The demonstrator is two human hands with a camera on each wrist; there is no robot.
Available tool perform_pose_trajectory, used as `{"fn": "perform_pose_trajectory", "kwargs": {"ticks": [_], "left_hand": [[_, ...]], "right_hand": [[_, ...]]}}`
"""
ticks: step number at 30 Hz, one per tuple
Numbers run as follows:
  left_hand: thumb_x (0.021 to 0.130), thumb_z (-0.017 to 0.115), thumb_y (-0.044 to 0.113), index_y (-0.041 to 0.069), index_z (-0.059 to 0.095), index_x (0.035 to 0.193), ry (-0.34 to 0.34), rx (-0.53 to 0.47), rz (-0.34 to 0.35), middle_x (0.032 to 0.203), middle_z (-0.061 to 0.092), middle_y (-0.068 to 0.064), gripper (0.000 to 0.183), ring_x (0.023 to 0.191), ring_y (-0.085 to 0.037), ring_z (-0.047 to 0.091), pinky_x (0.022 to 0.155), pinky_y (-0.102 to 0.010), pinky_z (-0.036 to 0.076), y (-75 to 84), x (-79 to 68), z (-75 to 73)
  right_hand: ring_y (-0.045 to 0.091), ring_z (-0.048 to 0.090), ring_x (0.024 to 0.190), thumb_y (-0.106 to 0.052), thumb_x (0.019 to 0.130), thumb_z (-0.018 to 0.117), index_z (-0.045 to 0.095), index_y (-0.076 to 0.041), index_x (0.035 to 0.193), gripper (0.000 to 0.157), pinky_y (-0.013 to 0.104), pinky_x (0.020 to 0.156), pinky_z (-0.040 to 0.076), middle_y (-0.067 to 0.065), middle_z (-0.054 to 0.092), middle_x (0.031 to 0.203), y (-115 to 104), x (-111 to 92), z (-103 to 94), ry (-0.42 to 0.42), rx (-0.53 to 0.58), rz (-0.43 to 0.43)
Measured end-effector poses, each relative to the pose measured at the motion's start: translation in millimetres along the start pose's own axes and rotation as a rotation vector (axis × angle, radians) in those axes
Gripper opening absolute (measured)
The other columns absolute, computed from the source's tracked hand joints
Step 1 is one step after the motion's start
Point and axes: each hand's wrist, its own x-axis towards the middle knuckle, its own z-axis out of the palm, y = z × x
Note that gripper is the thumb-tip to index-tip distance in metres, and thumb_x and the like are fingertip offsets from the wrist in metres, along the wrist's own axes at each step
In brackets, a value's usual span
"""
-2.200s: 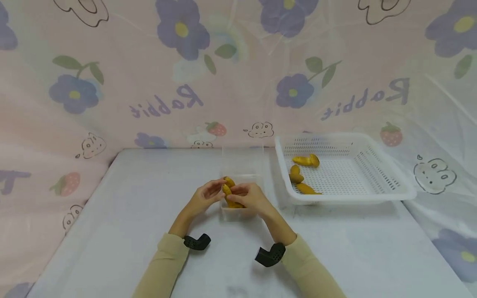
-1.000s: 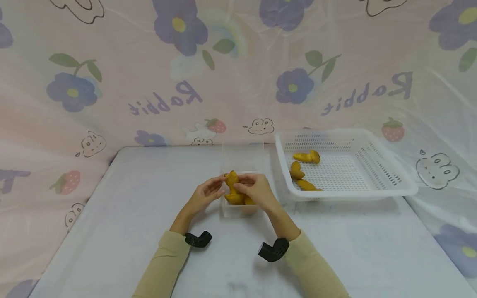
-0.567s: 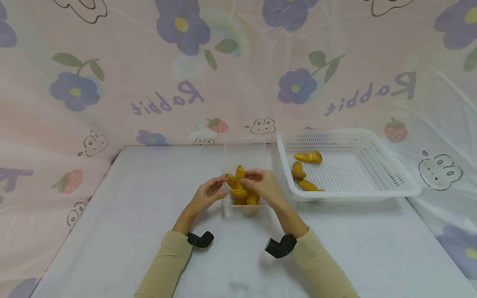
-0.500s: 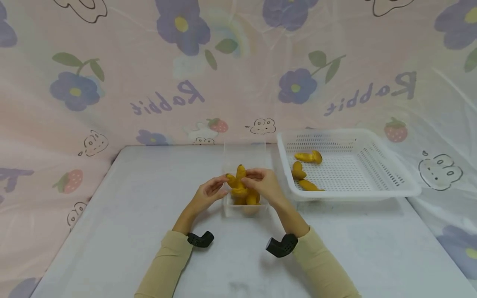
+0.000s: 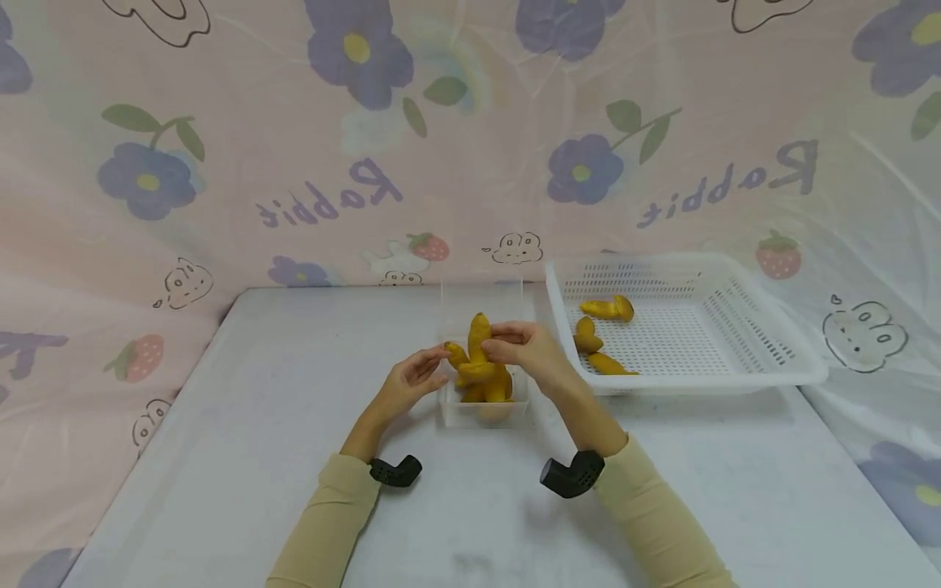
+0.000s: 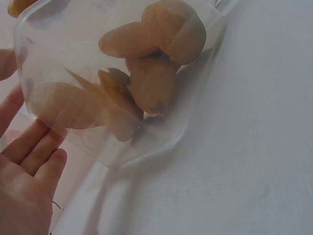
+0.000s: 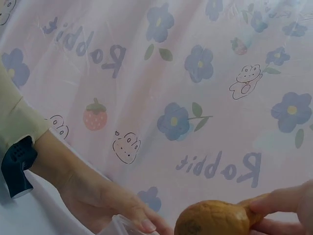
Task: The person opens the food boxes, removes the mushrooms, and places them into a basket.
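Observation:
In the head view, my right hand (image 5: 537, 355) pinches a yellow-brown mushroom (image 5: 479, 336) between thumb and fingers, its narrow end up, over a clear plastic box (image 5: 459, 416). The right wrist view shows the rounded cap of this mushroom (image 7: 212, 219) close up. My left hand (image 5: 403, 390) stays at the box's left side, and its fairly straight fingers (image 6: 36, 147) touch the wall in the left wrist view. Another mushroom (image 5: 456, 354) leans up against the box's left rim. Several more mushrooms (image 6: 152, 88) lie inside, seen through the cloudy wall.
A white slotted basket (image 5: 706, 381) stands to the right and holds a few mushrooms (image 5: 608, 309) along its left side. The box's transparent lid (image 5: 481, 302) stands upright behind it. A flowered curtain (image 5: 470, 163) hangs behind the white table (image 5: 309, 343).
My right hand has moved up and to the right from low in the box, and the mushroom it holds now stands higher and more upright. My left hand has barely moved.

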Motion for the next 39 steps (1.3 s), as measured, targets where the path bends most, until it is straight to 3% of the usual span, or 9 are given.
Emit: {"fn": "perform_pose_trajectory", "kwargs": {"ticks": [6, 18, 22, 31, 39], "left_hand": [[0.094, 0.062, 0.012, -0.007, 0.048, 0.133, 0.000, 0.006, 0.009, 0.152, 0.038, -0.024, 0.045, 0.145, -0.037, 0.033, 0.120, -0.040, 0.029, -0.1, -0.1, 0.1], [0.094, 0.061, 0.008, -0.009, 0.047, 0.133, 0.007, 0.009, 0.007, 0.151, 0.037, -0.026, 0.045, 0.145, -0.038, 0.032, 0.119, -0.037, 0.030, -0.1, -0.5, 1.3], [0.094, 0.060, 0.007, -0.010, 0.046, 0.133, 0.009, 0.016, 0.022, 0.150, 0.038, -0.027, 0.045, 0.144, -0.040, 0.032, 0.119, -0.033, 0.032, 0.3, -1.0, 1.9], [0.094, 0.059, 0.006, -0.010, 0.045, 0.134, 0.007, 0.005, 0.005, 0.151, 0.037, -0.026, 0.045, 0.145, -0.039, 0.031, 0.121, -0.039, 0.028, 1.0, -0.9, 2.1], [0.094, 0.059, 0.005, -0.010, 0.045, 0.134, 0.007, -0.010, 0.005, 0.152, 0.036, -0.026, 0.045, 0.145, -0.037, 0.031, 0.120, -0.037, 0.028, 1.3, -0.5, 1.5]], "right_hand": [[0.001, 0.069, 0.084, -0.007, 0.093, 0.060, 0.051, 0.014, 0.128, 0.042, 0.020, 0.083, 0.061, 0.003, 0.071, 0.103, -6.5, -1.2, -10.6, -0.010, 0.085, 0.034], [-0.003, 0.067, 0.083, -0.006, 0.096, 0.055, 0.043, 0.017, 0.133, 0.046, 0.013, 0.081, 0.059, -0.016, 0.065, 0.089, -14.9, -3.6, -39.0, 0.021, 0.093, 0.026], [-0.004, 0.066, 0.083, -0.006, 0.096, 0.055, 0.041, 0.019, 0.134, 0.048, 0.011, 0.080, 0.059, -0.018, 0.065, 0.088, -14.8, -9.0, -50.6, 0.048, 0.085, 0.014], [-0.005, 0.066, 0.084, -0.008, 0.097, 0.054, 0.030, 0.020, 0.140, 0.057, 0.008, 0.079, 0.058, -0.017, 0.063, 0.092, -11.6, -22.2, -79.4, 0.095, 0.135, 0.032], [-0.006, 0.066, 0.085, -0.013, 0.097, 0.056, 0.028, 0.020, 0.141, 0.061, 0.007, 0.079, 0.057, -0.017, 0.062, 0.095, -7.5, -30.6, -107.0, 0.136, 0.125, 0.031]]}}
